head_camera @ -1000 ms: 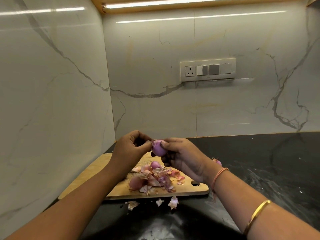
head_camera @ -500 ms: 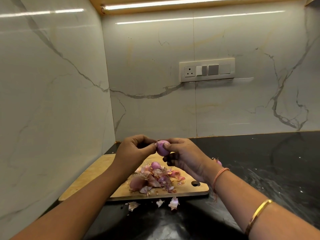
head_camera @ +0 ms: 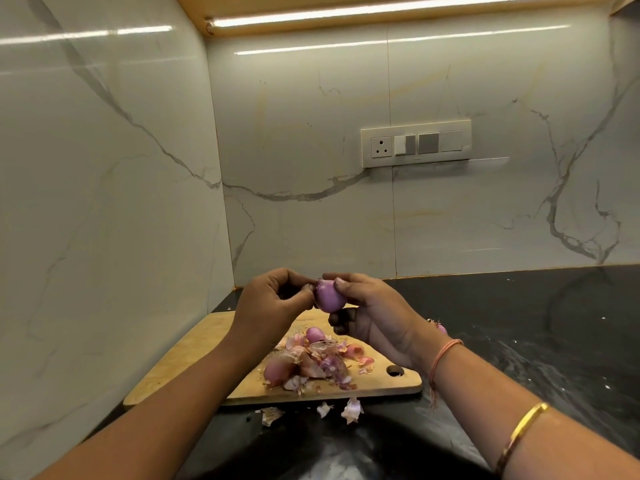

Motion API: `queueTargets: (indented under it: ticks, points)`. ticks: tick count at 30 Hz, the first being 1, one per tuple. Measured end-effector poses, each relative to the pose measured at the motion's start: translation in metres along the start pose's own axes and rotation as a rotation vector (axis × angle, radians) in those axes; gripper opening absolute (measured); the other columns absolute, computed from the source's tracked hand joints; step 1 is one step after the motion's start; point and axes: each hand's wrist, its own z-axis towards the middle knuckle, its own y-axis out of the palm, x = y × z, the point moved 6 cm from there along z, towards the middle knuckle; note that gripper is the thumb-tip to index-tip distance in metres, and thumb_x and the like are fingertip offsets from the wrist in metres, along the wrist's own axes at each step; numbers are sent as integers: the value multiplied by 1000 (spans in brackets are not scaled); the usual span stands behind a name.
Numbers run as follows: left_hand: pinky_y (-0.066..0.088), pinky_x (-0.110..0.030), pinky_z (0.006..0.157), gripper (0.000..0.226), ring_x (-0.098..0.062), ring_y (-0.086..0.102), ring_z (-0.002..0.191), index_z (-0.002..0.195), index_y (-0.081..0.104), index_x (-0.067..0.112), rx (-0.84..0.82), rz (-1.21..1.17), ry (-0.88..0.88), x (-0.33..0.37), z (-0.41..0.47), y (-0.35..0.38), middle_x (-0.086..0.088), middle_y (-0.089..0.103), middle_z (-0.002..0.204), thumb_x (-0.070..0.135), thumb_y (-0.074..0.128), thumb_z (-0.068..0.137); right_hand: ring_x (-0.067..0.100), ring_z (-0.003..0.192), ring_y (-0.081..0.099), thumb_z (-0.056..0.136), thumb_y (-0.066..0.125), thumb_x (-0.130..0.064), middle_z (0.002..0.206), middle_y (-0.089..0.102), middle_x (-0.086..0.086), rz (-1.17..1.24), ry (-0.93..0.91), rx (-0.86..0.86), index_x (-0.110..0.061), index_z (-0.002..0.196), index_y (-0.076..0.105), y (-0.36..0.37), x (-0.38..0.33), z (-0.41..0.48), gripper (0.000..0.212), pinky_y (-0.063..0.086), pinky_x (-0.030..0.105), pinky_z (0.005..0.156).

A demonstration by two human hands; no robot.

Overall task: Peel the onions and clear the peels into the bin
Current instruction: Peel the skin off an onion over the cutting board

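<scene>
Head view: onion (head_camera: pixel 329 297) kept over board (head_camera: pixel 194 358), so peels (head_camera: pixel 322 362) land there.
Right hand (head_camera: pixel 377 317): grip steadies onion.
Left hand (head_camera: pixel 273 303): grip pinches onion tip.

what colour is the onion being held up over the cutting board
Pinkish purple; the onion shows best in the head view.

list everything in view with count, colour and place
counter: 1, black, below marble walls
cutting board: 1, light wood, on counter
held onion: 1, purple, raised above cutting board
board onions: at least 2, pink-purple, among peels
peel pile: 1, pink, mid cutting board
loose peels: 3, pale, on counter before cutting board
switch panel: 1, cream, back wall
light strip: 1, white, overhead
bangle: 1, gold, right forearm
wrist thread: 1, orange, right wrist
left hand: 1, pinches onion's tip
right hand: 1, grips onion
</scene>
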Motion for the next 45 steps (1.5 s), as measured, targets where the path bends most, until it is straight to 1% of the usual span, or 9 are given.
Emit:
queueTargets:
  ticks: [4,10,14,18,23,27,33,39,45]
  points:
    - [49,-9,57,18,1,62,62,76,63,19,-3,-10,-27,-4,0,0,1,66,71,3,61,83,21,63,60,100,42,-16,99,57,17,14,-3,22,-7,106,54,-1,0,1,16,54,25,57]
    - [48,-8,56,15,1,63,62,78,63,19,-10,-12,-53,-7,1,1,0,65,72,6,60,85,17,68,57,92,56,-10,99,60,15,-32,-42,32,-7,108,60,-5,-1,2,16,52,22,59]
    - [49,-9,58,15,-8,63,65,78,62,20,40,60,-65,-12,1,-2,1,65,73,8,60,85,16,64,55,95,51,-9,94,60,14,-14,0,31,-4,108,60,-4,1,3,17,50,21,57]
    - [46,-8,58,16,-7,61,70,76,61,25,104,185,-47,-15,1,-10,9,62,71,11,62,84,14,58,54,96,46,-10,88,59,14,57,16,27,-4,104,60,-5,-1,3,16,48,21,53]
    - [48,-5,62,15,3,63,70,81,69,21,76,153,-25,-16,2,-7,12,66,75,7,67,80,19,62,56,97,45,-8,92,59,15,47,25,50,-7,102,54,-7,0,3,10,50,23,54]
    - [51,-9,67,21,-7,64,77,85,71,16,79,112,-30,-15,3,-7,4,67,82,1,56,85,19,65,55,98,43,-8,94,58,14,1,31,66,-7,105,56,-9,1,6,15,48,24,57]
    - [53,-13,68,12,-5,66,77,92,69,19,-69,71,-53,-14,1,5,5,70,83,19,67,80,18,68,55,95,51,-10,97,60,14,-74,29,63,-3,112,59,-9,4,5,20,49,23,59]
    - [50,-10,62,11,-4,66,69,89,70,11,-43,54,-43,-14,1,4,3,69,77,11,68,78,16,62,52,94,52,-10,94,59,16,-99,56,74,-2,105,61,-12,7,5,16,48,20,52]
    - [54,-18,64,5,-9,66,69,77,65,20,33,89,-66,-17,1,0,1,69,75,17,68,80,13,56,51,95,46,-15,91,59,18,35,75,25,0,103,58,-7,6,4,21,45,22,53]
